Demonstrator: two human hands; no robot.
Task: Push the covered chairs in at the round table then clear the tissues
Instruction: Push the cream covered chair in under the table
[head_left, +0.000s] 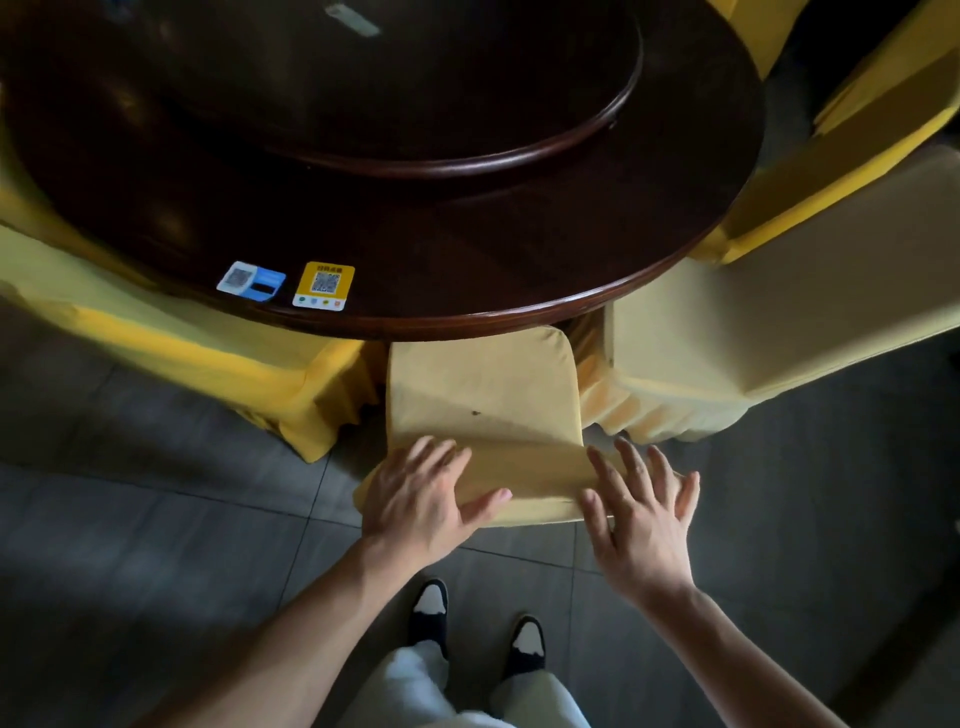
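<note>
A chair in a pale yellow cover (483, 395) stands right in front of me, its seat tucked under the near edge of the dark round table (467, 249). My left hand (426, 499) lies flat on the left side of the chair's back top, fingers spread. At the right corner of that back, my right hand (644, 509) hovers with fingers apart, and I cannot tell whether it touches. Neither hand holds anything. No tissues are clearly visible; a pale smear (353, 18) lies far across the table.
Covered chairs flank the middle one: a bright yellow one (208, 332) at left, a pale one (753, 332) at right, another yellow one (857, 145) further right. A raised turntable (415, 104) fills the table's centre. Two QR code cards (291, 283) lie near its edge. My feet stand on grey tiles.
</note>
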